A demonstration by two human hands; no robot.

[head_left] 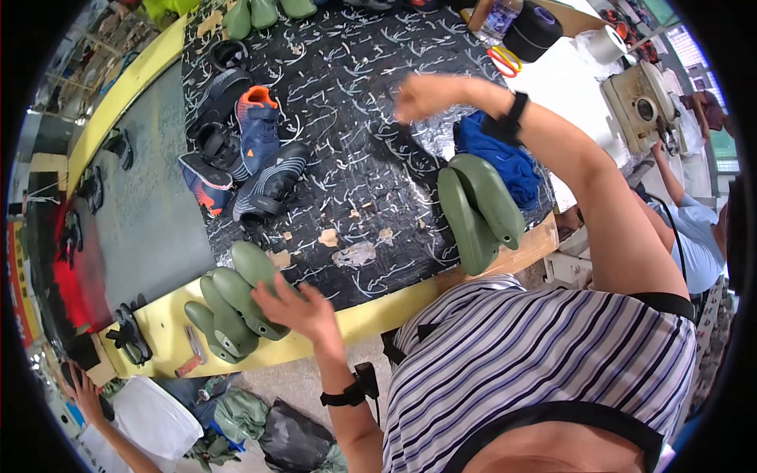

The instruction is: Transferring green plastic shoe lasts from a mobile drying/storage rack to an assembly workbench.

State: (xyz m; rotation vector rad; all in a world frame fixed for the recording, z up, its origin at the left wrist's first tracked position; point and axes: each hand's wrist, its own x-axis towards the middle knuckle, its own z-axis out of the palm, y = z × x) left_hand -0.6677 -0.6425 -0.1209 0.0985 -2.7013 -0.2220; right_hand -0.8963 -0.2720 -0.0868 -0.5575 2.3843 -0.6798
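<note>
Fingers spread, my left hand (298,311) is over the near edge of the table, next to several green shoe lasts (229,303); nothing shows in it. Farther off, my right hand (430,96) hovers above the black patterned table cover (339,102). It is smeared by motion and its fingers look curled; whether they hold anything is hidden. Beneath it lies a dark shoe-like piece (414,150), hard to tell from the cover. A pair of green lasts (479,209) stands at the right near corner, beside a crumpled blue cloth (501,158).
Several navy, orange and black shoes (260,150) lie in a heap at left. Scissors (505,61), a black thread cone (534,33) and a bottle (498,20) are at the far right. A sewing machine (643,102) stands beyond. At lower left, another person's hand (83,386) holds something dark.
</note>
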